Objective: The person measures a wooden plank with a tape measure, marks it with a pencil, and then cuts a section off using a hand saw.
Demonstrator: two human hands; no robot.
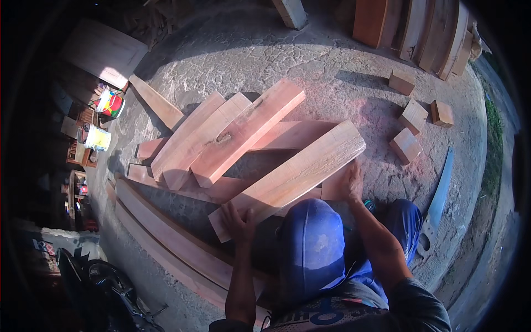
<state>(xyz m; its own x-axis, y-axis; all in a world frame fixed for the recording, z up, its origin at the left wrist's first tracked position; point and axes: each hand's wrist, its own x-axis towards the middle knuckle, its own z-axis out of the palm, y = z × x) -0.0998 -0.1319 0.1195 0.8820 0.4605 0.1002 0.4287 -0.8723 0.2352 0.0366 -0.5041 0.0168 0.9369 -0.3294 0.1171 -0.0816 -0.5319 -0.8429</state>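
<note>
A thick wooden beam lies slantwise in front of my knees, its far right end raised toward the light. My left hand grips its near left end, thumb and fingers spread around the edge. My right hand holds the side near the other end, its fingertips partly hidden. Beyond it, another beam with a dark knot and two paler beams rest across reddish planks. To the right of my right knee, a handsaw lies on the concrete.
Several short wood blocks sit at the right. Long boards lie at the lower left, and large boards stand at the far right. Paint buckets and a dark wheeled machine are on the left. A tapered board lies farther back.
</note>
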